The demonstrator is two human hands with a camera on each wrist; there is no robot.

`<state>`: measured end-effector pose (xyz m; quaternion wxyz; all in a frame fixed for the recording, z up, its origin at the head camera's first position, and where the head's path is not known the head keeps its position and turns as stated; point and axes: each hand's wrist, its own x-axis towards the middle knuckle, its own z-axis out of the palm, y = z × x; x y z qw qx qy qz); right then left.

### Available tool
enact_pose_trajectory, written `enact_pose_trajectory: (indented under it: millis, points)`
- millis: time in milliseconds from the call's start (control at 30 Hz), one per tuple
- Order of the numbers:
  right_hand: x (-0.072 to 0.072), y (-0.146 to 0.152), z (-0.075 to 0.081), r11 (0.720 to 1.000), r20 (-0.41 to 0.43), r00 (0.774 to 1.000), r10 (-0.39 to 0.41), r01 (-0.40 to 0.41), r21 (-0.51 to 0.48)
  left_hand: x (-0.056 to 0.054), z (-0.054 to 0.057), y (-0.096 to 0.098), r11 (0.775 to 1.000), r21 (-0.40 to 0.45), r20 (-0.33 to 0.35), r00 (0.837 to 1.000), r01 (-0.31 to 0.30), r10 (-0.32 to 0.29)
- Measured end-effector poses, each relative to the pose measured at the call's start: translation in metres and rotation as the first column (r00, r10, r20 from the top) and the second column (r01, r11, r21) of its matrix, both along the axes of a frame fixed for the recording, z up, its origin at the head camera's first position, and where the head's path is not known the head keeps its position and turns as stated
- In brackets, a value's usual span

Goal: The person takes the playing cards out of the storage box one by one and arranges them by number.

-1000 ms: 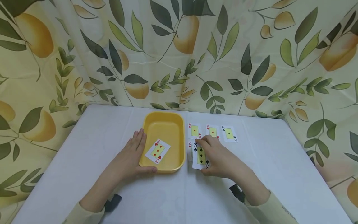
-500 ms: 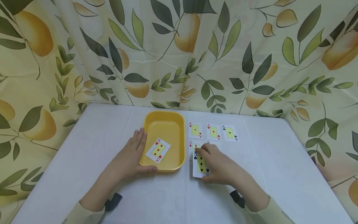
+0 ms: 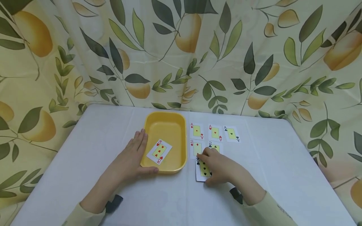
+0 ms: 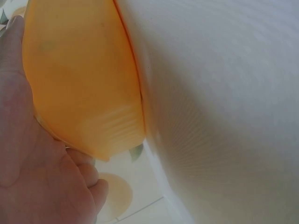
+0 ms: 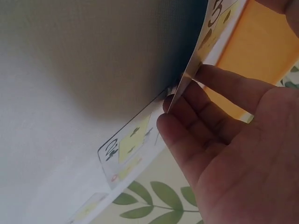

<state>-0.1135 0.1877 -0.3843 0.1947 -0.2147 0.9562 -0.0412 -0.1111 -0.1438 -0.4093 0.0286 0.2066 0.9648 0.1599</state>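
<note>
My right hand [image 3: 223,168] pinches a three of spades playing card [image 3: 205,171] at the near end of the laid-out cards. In the right wrist view the card stands tilted off the cloth between fingers and thumb, and part of it is covered. Just beyond it lie a two of diamonds [image 3: 197,147] and a two of clubs [image 3: 215,147], the latter partly under my hand. My left hand [image 3: 130,157] rests against the left side of a yellow tray [image 3: 167,169], fingers straight along the rim and thumb at its near edge. A three of hearts [image 3: 159,152] lies inside.
Behind the twos, an ace of diamonds [image 3: 196,131], an ace of hearts [image 3: 215,133] and an ace of clubs [image 3: 232,134] form a row. White cloth covers the table [image 3: 271,150]. A leaf-and-fruit patterned curtain [image 3: 169,62] hangs at its far edge.
The right hand has drawn the three of spades toward the near side, below the two of diamonds, uncovering both twos more. The left hand and tray have stayed put.
</note>
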Motion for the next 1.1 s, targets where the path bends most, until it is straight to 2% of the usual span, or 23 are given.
enact_pose_trajectory:
  millis: [133, 533, 800, 933, 1100]
  points:
    - [0.001, 0.002, -0.001, 1.000, -0.010, 1.000, 0.000, 0.000, 0.004, 0.000, 0.000, 0.000, 1.000, 0.002, 0.006, 1.000, -0.002, 0.002]
    - [0.013, -0.006, -0.001, 0.995, -0.068, 0.994, 0.083, -0.086, -0.048, -0.001, -0.001, 0.000, 1.000, -0.001, -0.002, 1.000, -0.005, 0.005]
    - [0.010, -0.006, -0.004, 0.997, -0.077, 0.994, 0.072, -0.074, -0.033, 0.000, -0.001, 0.001, 1.000, 0.004, 0.001, 1.000, -0.008, 0.008]
    - [0.006, -0.005, 0.001, 0.998, -0.086, 0.996, 0.036, -0.040, -0.041, -0.001, -0.001, 0.001, 1.000, 0.000, 0.000, 1.000, -0.010, 0.010]
    - [0.000, -0.006, 0.017, 0.997, -0.095, 0.995, 0.009, -0.017, -0.079, -0.001, -0.001, 0.000, 1.000, -0.006, 0.003, 1.000, -0.007, 0.007]
